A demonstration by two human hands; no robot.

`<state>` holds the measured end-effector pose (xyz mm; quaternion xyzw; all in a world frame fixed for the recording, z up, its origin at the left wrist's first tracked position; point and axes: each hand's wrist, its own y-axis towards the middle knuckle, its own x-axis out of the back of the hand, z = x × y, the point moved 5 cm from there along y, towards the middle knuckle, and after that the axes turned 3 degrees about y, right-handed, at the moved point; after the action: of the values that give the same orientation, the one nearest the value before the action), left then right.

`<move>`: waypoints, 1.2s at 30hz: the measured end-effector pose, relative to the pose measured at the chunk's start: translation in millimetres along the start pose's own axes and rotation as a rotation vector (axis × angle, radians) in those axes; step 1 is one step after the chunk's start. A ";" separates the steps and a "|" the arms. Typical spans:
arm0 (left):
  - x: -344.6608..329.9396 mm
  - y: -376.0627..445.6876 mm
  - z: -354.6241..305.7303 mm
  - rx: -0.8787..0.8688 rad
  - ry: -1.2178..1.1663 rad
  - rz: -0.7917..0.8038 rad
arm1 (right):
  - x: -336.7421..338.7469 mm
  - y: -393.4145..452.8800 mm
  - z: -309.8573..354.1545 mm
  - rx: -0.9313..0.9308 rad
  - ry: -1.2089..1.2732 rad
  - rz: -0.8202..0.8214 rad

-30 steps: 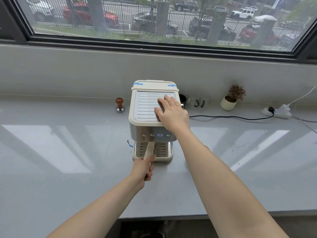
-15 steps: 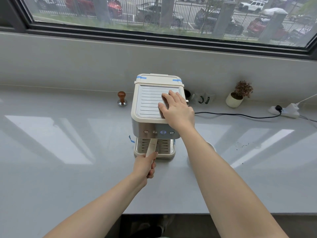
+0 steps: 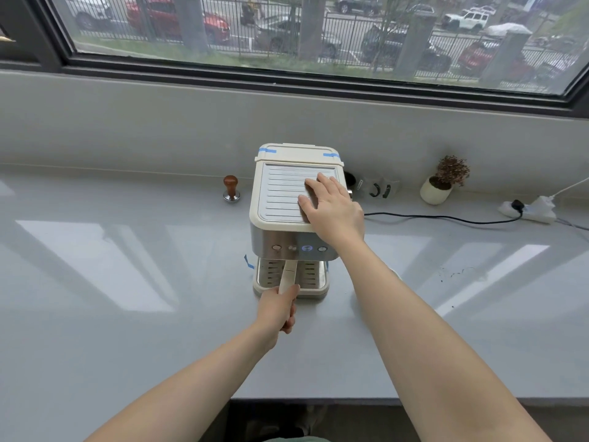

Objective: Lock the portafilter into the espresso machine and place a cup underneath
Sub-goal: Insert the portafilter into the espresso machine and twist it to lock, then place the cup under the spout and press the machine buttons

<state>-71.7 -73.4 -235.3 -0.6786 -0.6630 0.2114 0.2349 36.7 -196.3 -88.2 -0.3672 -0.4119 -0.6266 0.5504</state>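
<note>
A cream and steel espresso machine [image 3: 280, 199] stands at the middle of the grey counter [image 3: 127, 314]. The portafilter's cream handle [image 3: 288, 275] sticks out from under the machine's front, over the drip tray [image 3: 271, 275]; its head is hidden beneath the machine. My left hand [image 3: 279, 309] is closed around the end of that handle. My right hand [image 3: 331, 208] lies flat, fingers spread, on the right side of the machine's ribbed top. A sliver of something white [image 3: 393, 273] shows behind my right forearm; whether it is the cup cannot be told.
A wooden-knobbed tamper [image 3: 231, 188] stands left of the machine by the wall. To the right are a black power cable [image 3: 446, 218], a small potted plant [image 3: 441, 186] and a white power strip [image 3: 529, 210]. The counter's front edge [image 3: 318, 401] runs below my arms.
The handle has swung slightly to point more straight out toward me, with my left hand still on it. The view has tilted down a little. My right hand stays on the machine's top.
</note>
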 end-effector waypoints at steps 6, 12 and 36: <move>4.0 -6.2 -6.0 -0.100 0.233 0.024 | 4.2 -8.6 -6.2 0.097 0.091 -0.159; 8.7 -16.4 -7.3 -0.129 0.374 0.059 | 0.6 -40.0 -33.9 0.237 0.312 -0.186; 55.4 -4.5 -114.8 -0.859 0.427 -0.203 | -53.3 -112.7 -213.3 -0.550 0.219 -0.068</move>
<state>-4.8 -22.4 -139.4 -0.6743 -0.6902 -0.2490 0.0837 -69.9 -365.8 -233.0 -0.4186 -0.1767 -0.7687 0.4501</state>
